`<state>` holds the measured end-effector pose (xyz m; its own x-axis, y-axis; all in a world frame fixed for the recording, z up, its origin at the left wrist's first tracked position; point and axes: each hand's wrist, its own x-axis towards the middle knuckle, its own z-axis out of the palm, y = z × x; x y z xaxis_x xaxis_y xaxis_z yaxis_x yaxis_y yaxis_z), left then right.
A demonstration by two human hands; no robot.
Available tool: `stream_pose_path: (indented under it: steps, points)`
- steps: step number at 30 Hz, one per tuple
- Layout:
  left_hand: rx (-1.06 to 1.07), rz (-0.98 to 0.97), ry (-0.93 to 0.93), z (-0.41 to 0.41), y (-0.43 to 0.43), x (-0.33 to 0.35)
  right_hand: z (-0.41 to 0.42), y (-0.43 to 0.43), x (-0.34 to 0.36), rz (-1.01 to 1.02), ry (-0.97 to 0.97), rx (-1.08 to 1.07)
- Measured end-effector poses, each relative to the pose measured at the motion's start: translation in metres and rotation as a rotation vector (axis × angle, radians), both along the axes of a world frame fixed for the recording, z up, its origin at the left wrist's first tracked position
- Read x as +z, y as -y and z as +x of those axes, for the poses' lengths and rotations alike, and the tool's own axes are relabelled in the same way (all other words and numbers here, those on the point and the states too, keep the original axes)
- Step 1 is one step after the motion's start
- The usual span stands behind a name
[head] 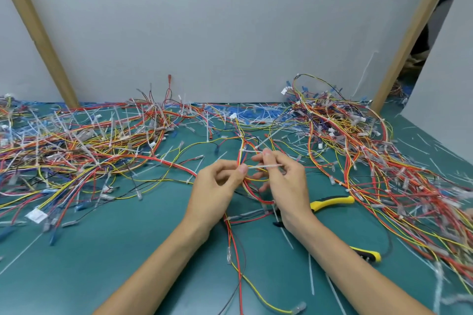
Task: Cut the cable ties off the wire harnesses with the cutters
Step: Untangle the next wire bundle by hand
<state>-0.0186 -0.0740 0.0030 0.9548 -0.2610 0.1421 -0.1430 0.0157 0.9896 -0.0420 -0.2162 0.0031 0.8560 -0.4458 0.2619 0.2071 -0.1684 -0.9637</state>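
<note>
Half the cutters [332, 202] beneath right grip [284, 181]

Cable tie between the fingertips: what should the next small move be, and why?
Probably the right hand should draw the white cable tie clear of the harness and drop it. It pinches one end; the left hand pinches the harness at the other. The yellow-handled cutters lie on the mat under the right wrist, so this tie looks already cut.
</note>
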Motion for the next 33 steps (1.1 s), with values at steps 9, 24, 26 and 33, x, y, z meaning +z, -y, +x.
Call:
stream_pose_path:
  steps: [9, 24, 26, 33]
  points:
    - [0.145, -0.035, 0.218, 0.034, -0.027, 0.053, -0.02, 0.028, 0.01, -0.681, 0.196, -0.146]
    - [0.118, 0.145, 0.447, 0.021, -0.002, 0.0, -0.029, 0.031, 0.003, -1.024, 0.287, -0.093]
    - [0.106, 0.102, 0.419, 0.022, -0.002, -0.003, -0.025, 0.023, 0.003, -1.026, 0.197, -0.079]
    - [-0.029, 0.01, 0.222, 0.021, -0.003, -0.005, -0.018, 0.025, -0.004, -1.127, 0.123, -0.008]
